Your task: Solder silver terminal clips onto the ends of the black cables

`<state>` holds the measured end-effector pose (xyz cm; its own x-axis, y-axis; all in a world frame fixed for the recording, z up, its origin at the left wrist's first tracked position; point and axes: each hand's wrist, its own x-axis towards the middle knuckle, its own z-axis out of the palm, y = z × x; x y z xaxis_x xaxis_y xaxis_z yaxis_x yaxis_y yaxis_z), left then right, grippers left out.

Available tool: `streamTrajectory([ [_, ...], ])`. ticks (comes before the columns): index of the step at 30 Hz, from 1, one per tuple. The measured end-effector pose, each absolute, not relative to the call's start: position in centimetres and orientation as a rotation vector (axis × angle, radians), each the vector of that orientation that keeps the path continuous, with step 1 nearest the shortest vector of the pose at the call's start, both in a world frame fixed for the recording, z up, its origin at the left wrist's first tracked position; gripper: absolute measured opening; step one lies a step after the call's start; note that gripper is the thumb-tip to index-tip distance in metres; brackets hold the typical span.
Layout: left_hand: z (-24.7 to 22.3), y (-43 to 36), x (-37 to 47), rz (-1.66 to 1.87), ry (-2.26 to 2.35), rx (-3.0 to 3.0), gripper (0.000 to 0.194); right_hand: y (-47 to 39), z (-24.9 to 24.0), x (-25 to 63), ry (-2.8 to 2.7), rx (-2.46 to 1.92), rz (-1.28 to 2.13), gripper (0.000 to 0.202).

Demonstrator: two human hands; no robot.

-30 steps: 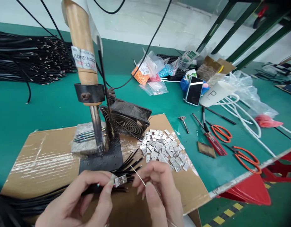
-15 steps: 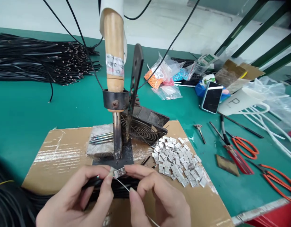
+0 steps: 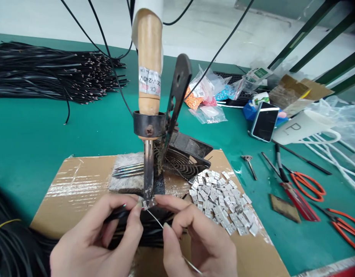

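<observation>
My left hand (image 3: 102,236) pinches the end of a black cable (image 3: 116,213) between thumb and forefinger, against a small silver USB plug (image 3: 150,204). In my right hand (image 3: 202,234) a thin solder wire (image 3: 156,219) is held between thumb and fingers; its tip reaches the plug. My right forefinger touches the plug's right end. A wooden-handled soldering iron (image 3: 148,161) stands upright in a black metal stand (image 3: 177,96), its tip down at the plug. The exact contact between tip, wire and plug is too small to make out.
Right of my hands, many silver USB plugs (image 3: 223,200) lie heaped on the cardboard (image 3: 79,181). A small black fan (image 3: 183,154) sits behind. Further right are orange-handled scissors (image 3: 307,186), a phone (image 3: 264,121) and a white mug (image 3: 301,127). Black cables (image 3: 50,73) lie back left.
Both hands have brought the plug, cable and solder wire up to the iron's tip; earlier the plug was just below and in front of it. The view has shifted slightly.
</observation>
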<state>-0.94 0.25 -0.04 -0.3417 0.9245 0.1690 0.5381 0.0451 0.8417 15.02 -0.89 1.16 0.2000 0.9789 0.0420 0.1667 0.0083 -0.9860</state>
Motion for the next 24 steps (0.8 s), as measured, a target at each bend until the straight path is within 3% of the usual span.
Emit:
streamTrajectory([
  [24,0.8,0.5,-0.2,1.293,1.897,1.480,0.015,-0.1,1.7,14.7,-1.299,-1.290,0.707,0.023],
])
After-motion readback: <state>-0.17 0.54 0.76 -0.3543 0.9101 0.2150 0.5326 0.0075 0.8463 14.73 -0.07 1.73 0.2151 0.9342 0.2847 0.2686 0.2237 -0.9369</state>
